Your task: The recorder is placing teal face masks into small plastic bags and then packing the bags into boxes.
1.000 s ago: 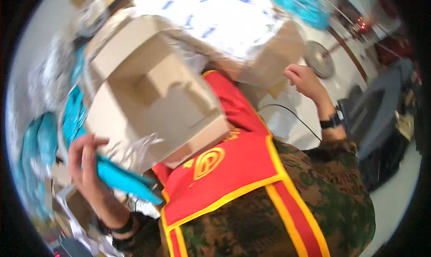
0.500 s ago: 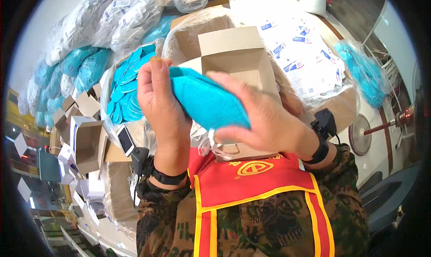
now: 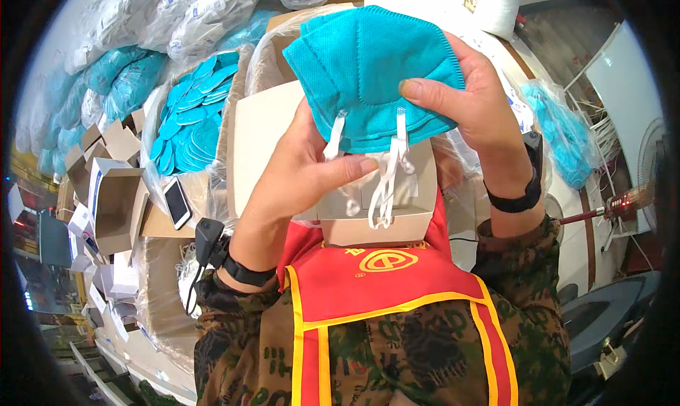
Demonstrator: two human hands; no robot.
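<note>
Where teal masks (image 3: pixel 375 62) slanted lower moments ago, they now stand raised, apparently stacked, seamed face turned toward wearer, white straps (image 3: pixel 401 126) hanging below; seams and straps thus lie open to view. Right hand (image 3: pixel 485 108) clamped on stack's right side, thumb across front, fingers mostly behind. Left hand (image 3: pixel 289 166) at lower left edge, thumb just under it beside straps, fingers hidden; cannot tell whether it grips. Masks between hands, above open cardboard box (image 3: pixel 375 230).
</note>
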